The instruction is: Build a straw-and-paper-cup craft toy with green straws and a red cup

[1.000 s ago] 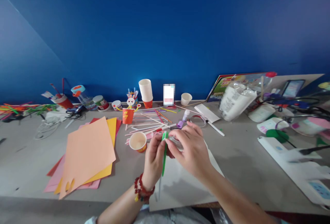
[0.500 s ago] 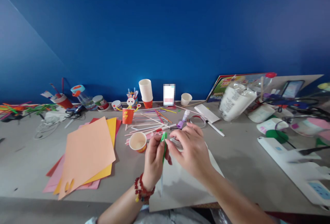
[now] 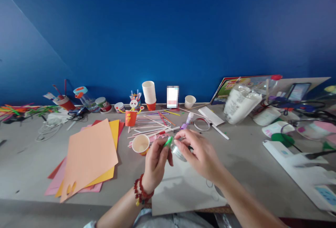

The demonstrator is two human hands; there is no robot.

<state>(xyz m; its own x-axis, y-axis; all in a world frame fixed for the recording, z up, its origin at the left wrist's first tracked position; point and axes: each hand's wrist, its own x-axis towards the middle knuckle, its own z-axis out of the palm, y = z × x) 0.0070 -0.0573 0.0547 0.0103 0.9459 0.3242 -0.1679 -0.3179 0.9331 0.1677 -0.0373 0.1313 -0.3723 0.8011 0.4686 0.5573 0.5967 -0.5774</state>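
My left hand [image 3: 155, 163], with red bead bracelets at the wrist, pinches a small green strip [image 3: 168, 141] between thumb and fingers. To its right, my right hand [image 3: 198, 154] has its thumb and forefinger brought together close to the strip's end; whether anything tiny is between them I cannot make out. Under the right fingers lies a roll of clear tape [image 3: 179, 153], partly hidden. Both hands are above a white sheet [image 3: 181, 193] with faint drawn circles on its right side. A paper cup [image 3: 141, 144] stands open just left of my left hand.
Coloured paper sheets [image 3: 90, 156] are stacked on the left. Behind the hands are scattered paper straws [image 3: 149, 120], a red cup with a rabbit figure [image 3: 130, 117], a glue stick [image 3: 189, 118] and a marker [image 3: 219, 132]. A white power strip [image 3: 288, 172] lies on the right.
The green strip has tilted to the right, and its long pale lower end no longer shows. My right hand has lowered slightly, its fingers drawn closer together. More of the tape roll shows.
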